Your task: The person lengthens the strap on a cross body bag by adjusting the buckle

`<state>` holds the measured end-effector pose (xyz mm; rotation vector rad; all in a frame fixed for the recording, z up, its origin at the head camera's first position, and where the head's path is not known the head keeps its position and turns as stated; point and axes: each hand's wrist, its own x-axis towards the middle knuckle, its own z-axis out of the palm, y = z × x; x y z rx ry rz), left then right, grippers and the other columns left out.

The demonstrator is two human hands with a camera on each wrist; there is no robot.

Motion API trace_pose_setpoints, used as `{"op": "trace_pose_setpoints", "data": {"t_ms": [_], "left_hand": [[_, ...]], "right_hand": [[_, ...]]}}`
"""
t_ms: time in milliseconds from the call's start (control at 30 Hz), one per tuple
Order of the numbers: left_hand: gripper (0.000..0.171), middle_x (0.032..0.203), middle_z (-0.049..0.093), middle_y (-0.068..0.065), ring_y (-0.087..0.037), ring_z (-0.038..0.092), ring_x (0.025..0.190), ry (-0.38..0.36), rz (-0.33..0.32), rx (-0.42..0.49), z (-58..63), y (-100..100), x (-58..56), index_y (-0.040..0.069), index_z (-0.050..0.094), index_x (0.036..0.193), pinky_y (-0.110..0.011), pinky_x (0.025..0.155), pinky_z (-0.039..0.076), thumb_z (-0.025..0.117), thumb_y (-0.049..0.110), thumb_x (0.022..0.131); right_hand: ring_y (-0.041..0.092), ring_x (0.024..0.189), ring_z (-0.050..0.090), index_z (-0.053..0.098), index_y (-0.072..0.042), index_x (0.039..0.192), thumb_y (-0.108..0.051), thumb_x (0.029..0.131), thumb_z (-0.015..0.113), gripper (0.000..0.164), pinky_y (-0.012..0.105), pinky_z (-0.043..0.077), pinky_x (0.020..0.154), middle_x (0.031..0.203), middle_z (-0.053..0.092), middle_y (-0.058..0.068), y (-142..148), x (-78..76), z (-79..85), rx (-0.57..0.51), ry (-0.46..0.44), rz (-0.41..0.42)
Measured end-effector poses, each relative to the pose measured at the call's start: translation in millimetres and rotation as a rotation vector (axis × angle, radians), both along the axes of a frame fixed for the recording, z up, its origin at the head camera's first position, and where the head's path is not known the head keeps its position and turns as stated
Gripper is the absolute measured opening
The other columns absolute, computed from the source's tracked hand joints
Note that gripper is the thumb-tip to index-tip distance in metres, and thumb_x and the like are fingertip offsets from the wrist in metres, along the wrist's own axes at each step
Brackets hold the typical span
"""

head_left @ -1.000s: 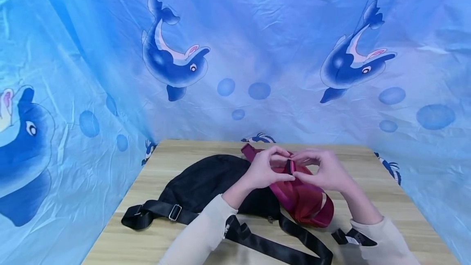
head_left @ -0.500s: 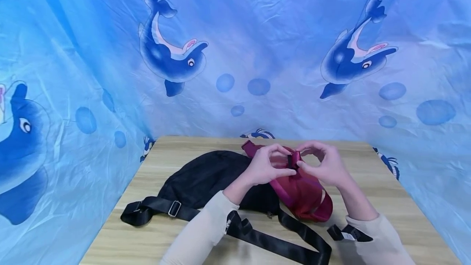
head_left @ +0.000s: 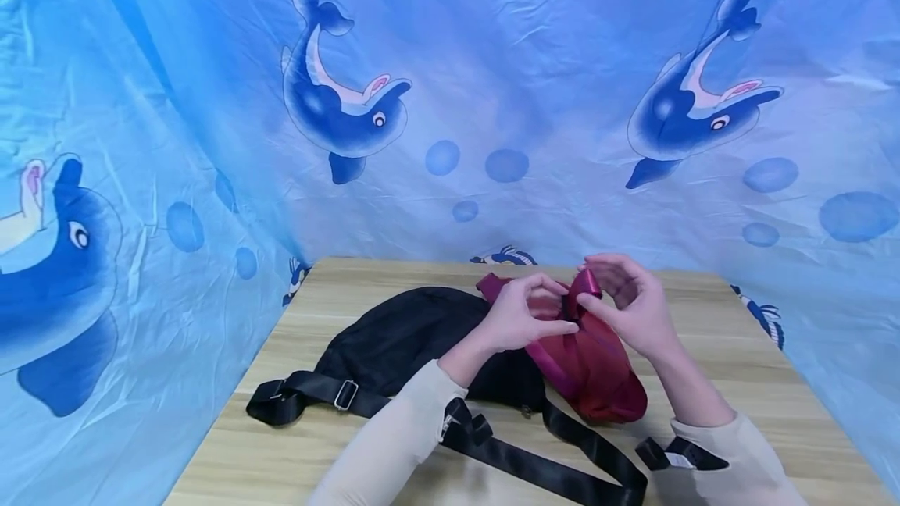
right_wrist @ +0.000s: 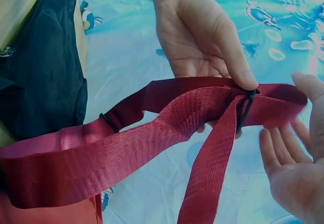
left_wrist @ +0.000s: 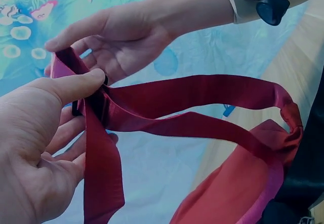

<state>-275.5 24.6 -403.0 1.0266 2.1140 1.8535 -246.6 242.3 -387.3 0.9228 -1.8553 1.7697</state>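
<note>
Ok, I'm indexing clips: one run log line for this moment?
left grip: pinches flat red woven strap at black buckle; right grip: touches strap's loop; black fabric bag: on wooden table beside red fabric bag

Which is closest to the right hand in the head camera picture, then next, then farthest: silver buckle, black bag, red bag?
1. Red bag: just below the right hand.
2. Black bag: left of the red bag.
3. Silver buckle: farthest left of the three.
</note>
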Motion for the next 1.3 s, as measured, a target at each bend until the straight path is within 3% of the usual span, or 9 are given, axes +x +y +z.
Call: {"op": "trace_pose_setpoints", "data": {"t_ms": [133,233,333,400,500,667,867,1000,1300], "left_hand": [[0.043,0.128,0.076,-0.016,-0.004,0.073,0.11,-0.003,-0.014,0.011,0.6,4.2,0.8,0.004,0.066,0.125,-0.023,0.098,0.061,0.087,0.003,0.087],[0.043,0.129,0.075,-0.016,-0.001,0.072,0.109,-0.021,-0.024,0.012,-2.1,5.9,1.9,0.005,0.066,0.125,-0.022,0.099,0.06,0.087,0.004,0.087],[0.042,0.128,0.075,-0.015,0.001,0.072,0.107,-0.017,-0.007,0.016,-3.8,6.1,2.5,0.006,0.067,0.125,-0.021,0.099,0.06,0.088,0.006,0.087],[0.042,0.126,0.076,-0.016,-0.001,0.073,0.106,-0.012,0.013,0.035,-3.7,5.6,2.2,0.006,0.068,0.125,-0.022,0.098,0.06,0.088,0.007,0.088],[0.041,0.124,0.077,-0.016,-0.005,0.074,0.107,-0.012,0.037,0.061,-2.2,4.2,0.5,0.007,0.068,0.125,-0.024,0.098,0.061,0.087,0.006,0.088],[0.042,0.125,0.077,-0.018,-0.013,0.076,0.112,-0.041,0.024,0.096,0.9,2.2,-3.6,0.007,0.068,0.128,-0.028,0.097,0.063,0.085,0.005,0.09],[0.042,0.127,0.076,-0.019,-0.016,0.076,0.114,-0.048,0.033,0.129,5.3,1.7,-6.6,0.007,0.071,0.13,-0.03,0.098,0.063,0.084,0.004,0.091],[0.042,0.128,0.075,-0.019,-0.014,0.076,0.111,-0.06,0.044,0.148,6.0,1.7,-7.3,0.007,0.071,0.131,-0.031,0.096,0.064,0.084,0.005,0.091],[0.042,0.127,0.076,-0.018,-0.017,0.077,0.111,-0.087,0.052,0.179,-3.1,3.9,3.0,0.007,0.071,0.131,-0.032,0.096,0.064,0.084,0.003,0.091]], "right_hand": [[0.008,0.106,0.074,0.063,0.013,0.129,0.024,0.086,0.072,0.045,0.017,0.061,0.088,0.116,0.078,0.005,0.5,2.2,-1.3,0.032,-0.032,-0.011],[0.007,0.104,0.076,0.063,0.018,0.125,0.022,0.088,0.072,0.039,0.017,0.062,0.087,0.113,0.079,0.002,-0.6,4.0,-4.9,-0.046,-0.048,-0.066],[0.006,0.11,0.075,0.058,0.02,0.133,0.022,0.088,0.071,0.047,0.018,0.061,0.092,0.118,0.078,-0.003,0.3,5.4,-10.2,-0.108,-0.075,-0.071],[0.005,0.114,0.073,0.054,0.016,0.139,0.023,0.086,0.072,0.056,0.018,0.059,0.096,0.123,0.076,-0.004,2.4,5.6,-15.1,-0.079,-0.099,-0.051],[0.004,0.113,0.071,0.053,0.01,0.144,0.022,0.083,0.076,0.066,0.017,0.059,0.097,0.124,0.074,-0.008,6.8,5.9,-23.1,0.082,-0.128,-0.055],[0.004,0.101,0.076,0.062,0.006,0.132,0.012,0.086,0.082,0.051,0.02,0.062,0.09,0.113,0.076,-0.011,9.8,3.2,-31.6,0.246,-0.161,-0.105],[0.006,0.092,0.076,0.069,0.009,0.115,0.016,0.086,0.079,0.032,0.02,0.063,0.084,0.104,0.078,-0.008,11.8,-1.1,-32.3,0.199,-0.125,-0.13],[0.006,0.092,0.075,0.071,0.002,0.097,0.016,0.085,0.079,0.02,0.019,0.063,0.078,0.101,0.077,-0.007,16.5,-1.4,-35.4,0.213,-0.095,-0.151],[0.009,0.097,0.074,0.067,-0.003,0.089,0.018,0.087,0.076,0.023,0.019,0.062,0.079,0.107,0.075,-0.004,22.8,8.8,-46.8,0.21,-0.106,-0.11]]}}
